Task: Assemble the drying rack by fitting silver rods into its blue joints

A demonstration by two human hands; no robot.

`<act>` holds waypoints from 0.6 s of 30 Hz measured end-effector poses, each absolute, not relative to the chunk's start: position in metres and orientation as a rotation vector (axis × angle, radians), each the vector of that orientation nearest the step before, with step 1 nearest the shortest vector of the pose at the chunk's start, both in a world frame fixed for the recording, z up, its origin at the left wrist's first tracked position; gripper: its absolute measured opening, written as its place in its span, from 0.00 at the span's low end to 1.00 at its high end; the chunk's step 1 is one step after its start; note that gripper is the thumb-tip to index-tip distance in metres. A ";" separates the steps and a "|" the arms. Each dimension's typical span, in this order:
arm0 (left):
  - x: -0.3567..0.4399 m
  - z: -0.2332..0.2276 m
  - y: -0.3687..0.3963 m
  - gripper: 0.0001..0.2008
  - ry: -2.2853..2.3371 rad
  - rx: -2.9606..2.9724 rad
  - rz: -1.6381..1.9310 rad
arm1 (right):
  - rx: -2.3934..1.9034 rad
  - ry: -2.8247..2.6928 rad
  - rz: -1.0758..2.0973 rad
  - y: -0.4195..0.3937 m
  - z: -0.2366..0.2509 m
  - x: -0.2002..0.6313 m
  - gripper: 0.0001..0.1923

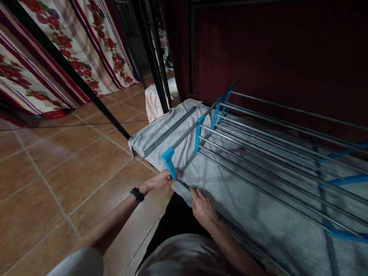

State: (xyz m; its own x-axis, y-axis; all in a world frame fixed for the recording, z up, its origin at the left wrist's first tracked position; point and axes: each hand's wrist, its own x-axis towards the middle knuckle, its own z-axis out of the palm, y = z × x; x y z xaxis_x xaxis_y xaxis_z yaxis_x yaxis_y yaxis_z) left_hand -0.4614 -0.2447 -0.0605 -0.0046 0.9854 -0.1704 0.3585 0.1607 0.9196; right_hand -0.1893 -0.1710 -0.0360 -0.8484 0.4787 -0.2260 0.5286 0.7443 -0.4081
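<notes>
A drying rack with grey metal rods [244, 143] and blue plastic brackets [198, 138] lies on a grey cloth [230, 207]. At its near left end, a blue corner connector [170, 163] joins the rack's frame. My left hand [161, 179], with a black band on the wrist, is closed around the lower end of that connector. A grey metal tube [183, 186] runs from there toward the lower right. Close beside it, my right hand [203, 209] has its fingers wrapped on this tube; the thumb is partly hidden.
Several loose grey tubes [169, 132] lie together on the cloth's left part. Black metal posts [155, 57] rise behind, and a slanted black bar [94, 97] crosses at left. Floral curtains [66, 50] hang over the tiled floor [43, 172], where a thin cable [86, 124] runs.
</notes>
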 end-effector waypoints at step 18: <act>-0.448 -0.069 -0.251 0.14 1.637 1.458 1.049 | 0.791 2.850 -0.667 -0.167 -0.046 -0.210 0.23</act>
